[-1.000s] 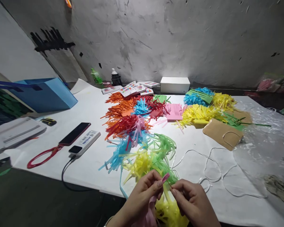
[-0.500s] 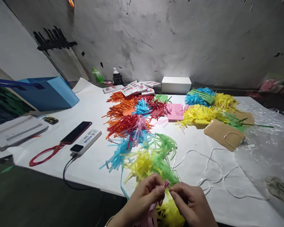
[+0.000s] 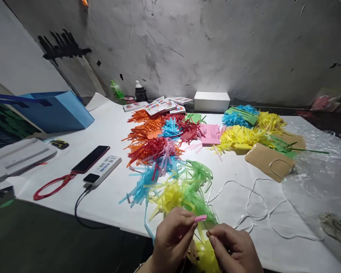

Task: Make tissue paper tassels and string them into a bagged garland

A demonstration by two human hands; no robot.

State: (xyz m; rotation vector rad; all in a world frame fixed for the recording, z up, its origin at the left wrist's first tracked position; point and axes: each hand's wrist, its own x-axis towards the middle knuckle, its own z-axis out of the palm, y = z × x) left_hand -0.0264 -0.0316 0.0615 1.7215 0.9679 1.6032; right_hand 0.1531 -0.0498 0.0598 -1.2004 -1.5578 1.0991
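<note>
My left hand (image 3: 174, 235) pinches a folded pink paper strip (image 3: 200, 218) whose end sticks out past the thumb and fingertips. Close on its right, my right hand (image 3: 230, 242) is closed on a thin cord (image 3: 206, 227), which runs up toward the pink paper. Whether the cord passes through the paper is too small to tell. Below and between the hands hangs a yellow paper tassel (image 3: 207, 258), partly hidden by them. Just beyond lie another yellow tassel (image 3: 169, 195) and a green tassel (image 3: 199, 176) on the table.
Orange fringe (image 3: 146, 129), a pink fringed piece (image 3: 210, 133) and yellow fringe (image 3: 241, 136) cover the table's middle. White string (image 3: 248, 206) loops at the right, near brown card (image 3: 268, 161) and clear plastic (image 3: 315, 182). A phone (image 3: 91, 159) and white power bank (image 3: 104, 170) lie left.
The pink paper has turned from an upright bunch to a flatter strip pointing right. My right hand has drawn slightly down and right, showing more cord between the hands.
</note>
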